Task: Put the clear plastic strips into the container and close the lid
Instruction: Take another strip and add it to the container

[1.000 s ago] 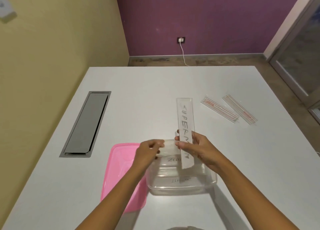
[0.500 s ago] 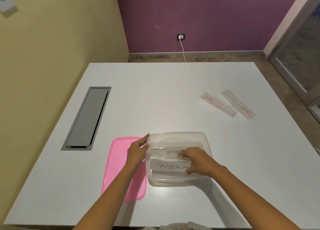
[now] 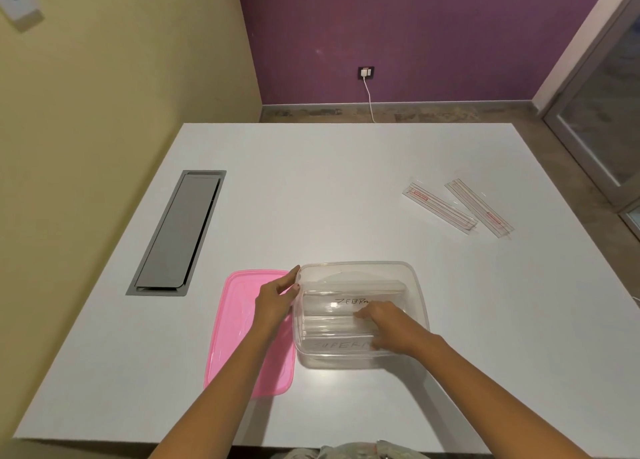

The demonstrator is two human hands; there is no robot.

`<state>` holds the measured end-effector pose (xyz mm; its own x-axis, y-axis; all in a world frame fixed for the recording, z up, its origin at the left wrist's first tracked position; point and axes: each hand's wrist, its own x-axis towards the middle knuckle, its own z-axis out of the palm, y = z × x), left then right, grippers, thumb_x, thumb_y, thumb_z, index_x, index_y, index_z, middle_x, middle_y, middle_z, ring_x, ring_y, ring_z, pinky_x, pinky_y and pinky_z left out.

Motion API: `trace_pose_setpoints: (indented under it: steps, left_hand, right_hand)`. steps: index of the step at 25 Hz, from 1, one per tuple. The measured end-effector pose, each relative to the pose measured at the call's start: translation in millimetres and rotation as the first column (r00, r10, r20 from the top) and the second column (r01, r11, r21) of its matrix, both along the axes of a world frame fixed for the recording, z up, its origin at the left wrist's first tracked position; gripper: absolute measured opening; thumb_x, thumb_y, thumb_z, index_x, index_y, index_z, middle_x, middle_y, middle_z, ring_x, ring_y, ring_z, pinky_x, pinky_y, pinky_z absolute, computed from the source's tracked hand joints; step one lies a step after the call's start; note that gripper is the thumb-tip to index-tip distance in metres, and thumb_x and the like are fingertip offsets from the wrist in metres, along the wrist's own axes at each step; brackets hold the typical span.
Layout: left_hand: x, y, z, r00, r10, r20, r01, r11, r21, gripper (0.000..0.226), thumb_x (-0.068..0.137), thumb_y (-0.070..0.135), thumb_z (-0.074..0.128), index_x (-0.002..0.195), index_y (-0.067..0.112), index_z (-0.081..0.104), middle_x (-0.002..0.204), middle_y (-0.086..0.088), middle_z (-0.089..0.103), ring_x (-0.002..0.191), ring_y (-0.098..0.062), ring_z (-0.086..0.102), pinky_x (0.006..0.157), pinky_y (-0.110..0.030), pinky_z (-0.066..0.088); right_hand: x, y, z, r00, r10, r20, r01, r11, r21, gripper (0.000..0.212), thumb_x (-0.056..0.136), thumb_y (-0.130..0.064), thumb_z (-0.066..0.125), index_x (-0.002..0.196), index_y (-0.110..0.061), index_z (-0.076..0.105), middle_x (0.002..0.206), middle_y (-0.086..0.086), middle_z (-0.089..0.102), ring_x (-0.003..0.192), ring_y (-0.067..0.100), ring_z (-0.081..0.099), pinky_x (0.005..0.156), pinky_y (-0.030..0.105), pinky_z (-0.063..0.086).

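A clear plastic container (image 3: 417, 287) stands open on the white table (image 3: 346, 188), near the front. Inside lie clear strips, one lettered ZEBRA (image 3: 346, 302) and one lettered SUPERM… (image 3: 337, 345) against the near wall. My right hand (image 3: 389, 327) is down inside the container with thumb and fingers on the right end of the lettered strip. My left hand (image 3: 277, 299) grips the container's left rim. The pink lid (image 3: 235, 337) lies flat just left of the container, partly under my left forearm. Two more clear strips with red print (image 3: 440, 209) (image 3: 479, 207) lie on the table at the far right.
A grey cable hatch (image 3: 180, 233) is set into the table at the left. A yellow wall runs along the table's left side, and a purple wall with a socket and cord (image 3: 366, 73) stands beyond the far edge.
My right hand brought the upright SUPERMAN strip down, laid it flat in the container, then slid it toward the near wall. My left hand moved from the strip to the container's left rim.
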<state>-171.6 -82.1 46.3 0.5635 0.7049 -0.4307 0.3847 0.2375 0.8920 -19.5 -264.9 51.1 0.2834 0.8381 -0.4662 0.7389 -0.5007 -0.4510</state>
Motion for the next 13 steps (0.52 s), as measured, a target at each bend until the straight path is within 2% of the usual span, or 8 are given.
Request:
trace_pose_setpoints:
  steps: [4,7,10,13]
  left_hand:
    - [0.4,-0.7,-0.5,1.000,0.022,-0.002,-0.022,1.000,-0.008,0.035,0.086,0.019,0.064,0.117,0.035,0.064,0.124,0.011,0.063,0.118,-0.017,0.057,0.094,-0.049,0.052]
    - [4.9,-4.0,2.6,0.998,0.061,-0.034,-0.058,0.996,0.069,0.036,0.083,0.017,0.066,0.117,0.030,0.065,0.119,0.009,0.066,0.116,-0.016,0.059,0.101,-0.045,0.046]
    - [16.7,-10.3,13.5,0.990,0.091,-0.110,-0.063,0.969,0.237,0.043,0.086,0.003,0.059,0.126,0.019,0.059,0.128,0.001,0.062,0.119,-0.021,0.057,0.100,-0.028,0.042]
    - [34.4,-17.1,23.0,0.993,0.033,-0.117,0.024,0.892,0.452,0.044,0.088,0.001,0.054,0.129,0.018,0.055,0.132,0.001,0.058,0.122,-0.018,0.052,0.098,-0.020,0.036]
  right_hand:
    - [-0.9,-0.6,-1.4,0.999,-0.032,-0.004,0.032,0.999,-0.004,0.062,0.079,-0.013,0.071,0.135,-0.014,0.045,0.137,0.008,0.048,0.130,0.023,0.039,0.105,0.032,0.036]
    - [0.6,-3.9,1.8,0.999,-0.037,-0.015,0.038,0.998,0.059,0.053,0.080,-0.025,0.071,0.128,-0.020,0.052,0.133,0.002,0.053,0.127,0.020,0.042,0.103,0.035,0.039]
    - [8.4,-5.1,13.1,0.992,-0.118,-0.053,0.127,0.964,0.234,0.033,0.082,-0.030,0.068,0.114,-0.024,0.062,0.116,-0.004,0.063,0.112,0.014,0.054,0.095,0.034,0.045]
    - [25.4,-4.0,30.3,0.953,-0.283,-0.108,0.300,0.835,0.461,0.013,0.085,-0.026,0.065,0.096,-0.023,0.070,0.096,-0.008,0.069,0.092,0.009,0.060,0.083,0.030,0.050]
